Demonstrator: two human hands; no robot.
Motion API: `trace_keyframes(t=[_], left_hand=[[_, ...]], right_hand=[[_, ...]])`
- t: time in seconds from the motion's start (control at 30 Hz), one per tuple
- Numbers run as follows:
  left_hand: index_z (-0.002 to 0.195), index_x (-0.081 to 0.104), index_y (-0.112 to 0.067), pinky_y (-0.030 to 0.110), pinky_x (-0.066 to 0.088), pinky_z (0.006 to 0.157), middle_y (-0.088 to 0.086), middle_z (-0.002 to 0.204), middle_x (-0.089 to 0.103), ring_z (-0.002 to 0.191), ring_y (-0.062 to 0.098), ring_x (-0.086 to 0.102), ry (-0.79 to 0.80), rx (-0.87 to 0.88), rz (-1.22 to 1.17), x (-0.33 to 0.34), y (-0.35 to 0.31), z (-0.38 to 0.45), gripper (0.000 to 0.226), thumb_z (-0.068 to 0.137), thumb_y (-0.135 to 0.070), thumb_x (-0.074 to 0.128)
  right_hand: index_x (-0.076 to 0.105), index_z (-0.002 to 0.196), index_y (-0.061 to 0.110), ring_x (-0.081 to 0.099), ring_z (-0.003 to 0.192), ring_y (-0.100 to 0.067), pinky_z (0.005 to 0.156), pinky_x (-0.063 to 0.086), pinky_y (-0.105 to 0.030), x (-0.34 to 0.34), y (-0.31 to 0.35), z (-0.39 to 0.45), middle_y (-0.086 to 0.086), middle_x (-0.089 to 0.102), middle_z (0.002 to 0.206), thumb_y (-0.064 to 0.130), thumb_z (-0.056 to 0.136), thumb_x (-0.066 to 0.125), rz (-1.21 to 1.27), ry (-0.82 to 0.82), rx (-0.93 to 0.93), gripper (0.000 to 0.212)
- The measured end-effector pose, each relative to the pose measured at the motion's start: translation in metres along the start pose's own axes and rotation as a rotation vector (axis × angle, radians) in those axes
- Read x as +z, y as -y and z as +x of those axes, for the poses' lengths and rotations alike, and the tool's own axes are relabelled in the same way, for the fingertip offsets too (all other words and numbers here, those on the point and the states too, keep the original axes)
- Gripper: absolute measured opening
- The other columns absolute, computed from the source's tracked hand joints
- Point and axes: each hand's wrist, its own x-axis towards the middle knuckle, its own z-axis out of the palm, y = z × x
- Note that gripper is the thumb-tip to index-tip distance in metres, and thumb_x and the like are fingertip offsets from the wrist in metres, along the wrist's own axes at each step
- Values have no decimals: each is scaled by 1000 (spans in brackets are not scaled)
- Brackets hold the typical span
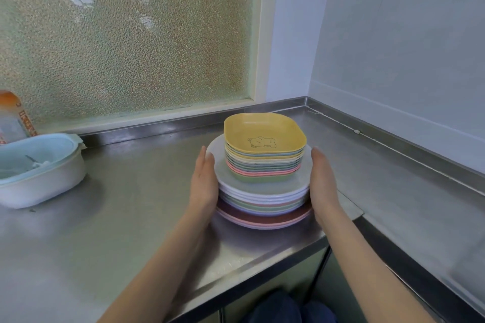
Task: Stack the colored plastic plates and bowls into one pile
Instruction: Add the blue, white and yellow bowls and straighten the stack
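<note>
One pile [263,173] stood on steel table [131,217] near corner, below frosted window [126,34]. Wide round plates at base: pink, maroon, green, lilac, white. Small square bowls on top, pastel rims, yellow bowl [263,134] uppermost with bear line drawing. I saw left hand [203,183] and right hand [322,181] flat against pile's sides, fingers straight. Orange-labelled bottle [15,118] far left: writing unreadable.

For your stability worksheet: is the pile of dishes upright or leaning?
Upright. The pile sits level on the counter, square dishes centred on round plates.
</note>
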Motion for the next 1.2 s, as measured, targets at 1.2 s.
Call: trace_keyframes(t=[1.2], left_hand=[[130,54,-18,36,32,111,4,135,55,126,20,47,-609,-20,-21,-181,24,108,45,93,-25,30]], right_hand=[[50,135,22,44,131,-14,113,29,-42,269,37,20,4,51,141,59,83,29,103,329,-17,67]])
